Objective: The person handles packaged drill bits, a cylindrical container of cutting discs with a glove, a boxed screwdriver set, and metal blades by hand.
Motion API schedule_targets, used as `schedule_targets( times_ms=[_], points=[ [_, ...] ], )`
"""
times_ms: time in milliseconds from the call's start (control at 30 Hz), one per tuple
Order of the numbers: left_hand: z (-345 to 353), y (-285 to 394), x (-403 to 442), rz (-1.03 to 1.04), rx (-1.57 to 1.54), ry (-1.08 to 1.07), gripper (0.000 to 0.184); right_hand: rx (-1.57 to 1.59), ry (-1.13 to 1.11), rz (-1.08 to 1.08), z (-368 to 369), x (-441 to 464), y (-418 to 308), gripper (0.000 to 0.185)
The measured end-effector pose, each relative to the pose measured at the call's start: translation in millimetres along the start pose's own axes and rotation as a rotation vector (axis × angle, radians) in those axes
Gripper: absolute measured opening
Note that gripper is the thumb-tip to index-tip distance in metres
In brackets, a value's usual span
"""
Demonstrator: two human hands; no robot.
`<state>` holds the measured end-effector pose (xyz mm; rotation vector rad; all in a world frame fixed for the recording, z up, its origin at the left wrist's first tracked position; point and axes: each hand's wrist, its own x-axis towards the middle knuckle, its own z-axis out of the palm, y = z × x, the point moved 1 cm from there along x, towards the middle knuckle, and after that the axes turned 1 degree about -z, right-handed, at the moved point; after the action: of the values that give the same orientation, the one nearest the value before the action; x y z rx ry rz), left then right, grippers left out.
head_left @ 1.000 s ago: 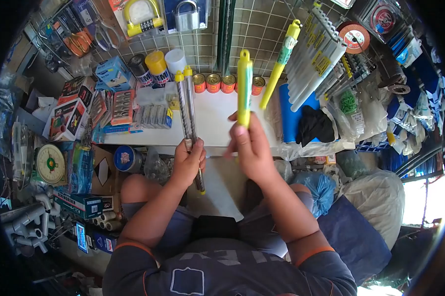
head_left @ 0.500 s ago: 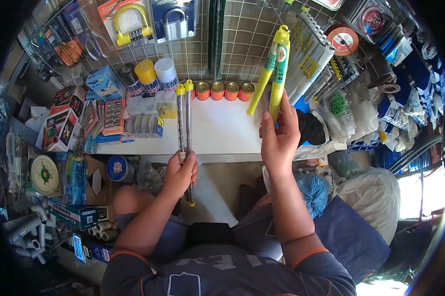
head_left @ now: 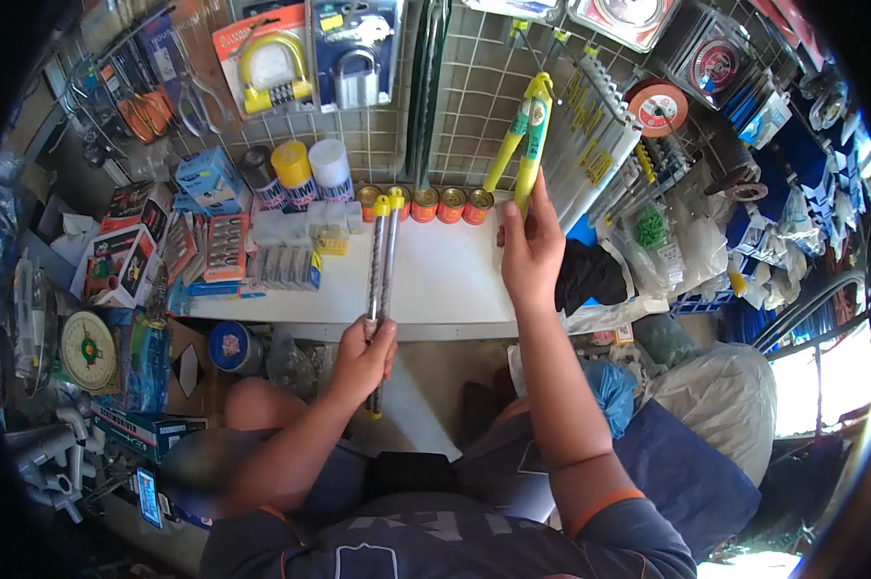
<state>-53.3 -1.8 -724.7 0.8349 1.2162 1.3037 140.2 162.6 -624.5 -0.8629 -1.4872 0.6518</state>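
Note:
Two long drill bits with yellow end caps (head_left: pixel 384 256) stand nearly upright in my left hand (head_left: pixel 363 364), whose fingers are wrapped round their lower part. My right hand (head_left: pixel 533 256) is raised at the wire grid, closed on the lower end of a yellow tube (head_left: pixel 532 145) with a green label. The tube's top is at a hook on the grid, beside a second yellow tube (head_left: pixel 507 147) that hangs tilted. Whether the held tube hangs on the hook is too small to tell.
A white shelf (head_left: pixel 435 280) carries small red tins (head_left: pixel 452 206), spray cans (head_left: pixel 293 174) and boxed goods. Padlocks (head_left: pixel 358 79) hang above. Grey tubes and a black cloth (head_left: pixel 590 275) are at the right. A dial scale (head_left: pixel 88 347) stands at the left.
My right hand has moved the yellow tube up and right to the hook beside the other yellow tube. My left hand still holds the drill bits. The view has shifted.

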Motion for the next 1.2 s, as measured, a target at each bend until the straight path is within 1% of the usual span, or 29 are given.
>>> schedule_targets(
  times_ms=[33,100,167,200,300,333,433,467,533,600,633,667,700,733,800,833,867,900,933,967,1000,1033,1067,1133,1167,1200],
  points=[
    [1.0,-0.1,-1.0,0.006,0.007,0.003,0.027,0.033,0.016,-0.003,7.3,10.5,12.8,0.058],
    [6.2,3.3,-1.7,0.017,-0.042,-0.026,0.024,-0.043,0.051,-0.082,22.0,42.3,34.1,0.057],
    [11.4,7.0,-3.3,0.049,-0.041,-0.055,0.022,-0.068,0.065,-0.076,34.3,67.9,40.6,0.056],
    [13.0,7.6,-3.7,0.059,-0.031,-0.073,0.021,-0.085,0.071,-0.033,39.4,78.5,45.4,0.056],
    [9.9,7.3,-2.0,0.083,0.002,-0.107,0.019,-0.104,0.157,-0.205,51.3,106.2,65.5,0.055],
    [8.5,5.7,-1.4,0.087,0.011,-0.110,0.019,-0.058,0.109,-0.087,49.9,107.7,66.0,0.060],
    [2.2,12.8,-2.8,0.110,0.053,-0.134,0.017,-0.426,0.015,0.037,37.9,102.7,69.8,0.066],
    [0.6,13.6,-2.9,0.110,0.038,-0.134,0.017,-0.655,0.155,-0.221,35.2,83.5,65.5,0.069],
    [-4.1,16.6,-2.6,0.109,0.002,-0.131,0.017,-0.587,0.161,-0.280,26.4,39.4,43.5,0.059],
    [-6.2,21.3,-2.8,0.103,-0.038,-0.141,0.016,-0.024,-0.165,0.032,23.4,-24.2,46.6,0.050],
    [-6.5,21.0,-2.8,0.105,-0.047,-0.115,0.016,0.079,-0.444,0.281,17.7,-61.3,31.4,0.037],
    [-7.0,20.0,-3.4,0.103,-0.053,-0.096,0.017,0.107,-0.677,0.368,17.9,-95.6,23.9,0.037],
    [-6.5,17.9,-4.1,0.098,-0.056,-0.081,0.017,0.083,-0.838,0.556,23.4,-130.5,8.6,0.041],
    [-6.4,11.9,-5.0,0.133,-0.076,-0.037,0.021,0.337,-0.904,0.508,35.1,-161.1,8.7,0.043],
    [-2.9,9.8,-7.8,0.207,-0.122,-0.039,0.025,-0.003,-1.147,0.563,45.5,-200.0,10.9,0.040],
    [-3.8,10.9,-10.2,0.237,-0.134,-0.042,0.027,0.024,-1.088,0.509,50.9,-210.8,14.0,0.039],
    [-6.8,12.9,-12.9,0.167,-0.110,-0.021,0.035,0.055,-1.024,0.457,57.6,-221.7,17.4,0.038],
    [-6.1,14.4,-13.5,0.174,-0.111,-0.040,0.034,0.087,-0.957,0.401,63.7,-227.1,18.6,0.037],
    [-4.0,15.7,-13.9,0.184,-0.110,-0.057,0.034,0.179,-0.916,0.429,63.8,-227.0,14.3,0.031],
    [-3.3,17.1,-14.8,0.193,-0.107,-0.072,0.034,0.213,-0.860,0.393,64.2,-225.7,11.5,0.030],
    [-5.5,13.7,-13.9,0.220,-0.071,-0.097,0.040,0.248,-0.806,0.360,64.3,-224.9,9.1,0.029],
    [-4.6,14.4,-15.7,0.264,-0.058,-0.077,0.042,0.281,-0.756,0.325,63.7,-224.3,8.3,0.029],
    [-2.3,16.1,-16.8,0.313,-0.047,-0.056,0.043,0.192,-0.773,0.287,63.3,-223.9,11.8,0.028],
    [-7.8,17.7,-12.9,0.449,-0.014,-0.058,0.048,0.215,-0.652,0.260,66.1,-213.9,2.0,0.029],
    [-11.4,19.0,-12.8,0.456,-0.052,-0.011,0.047,0.224,-0.589,0.248,65.2,-209.2,-2.8,0.029],
    [-10.9,22.5,-13.9,0.461,-0.091,0.035,0.047,0.218,-0.632,0.348,59.3,-199.8,-11.0,0.029]
  ],
)
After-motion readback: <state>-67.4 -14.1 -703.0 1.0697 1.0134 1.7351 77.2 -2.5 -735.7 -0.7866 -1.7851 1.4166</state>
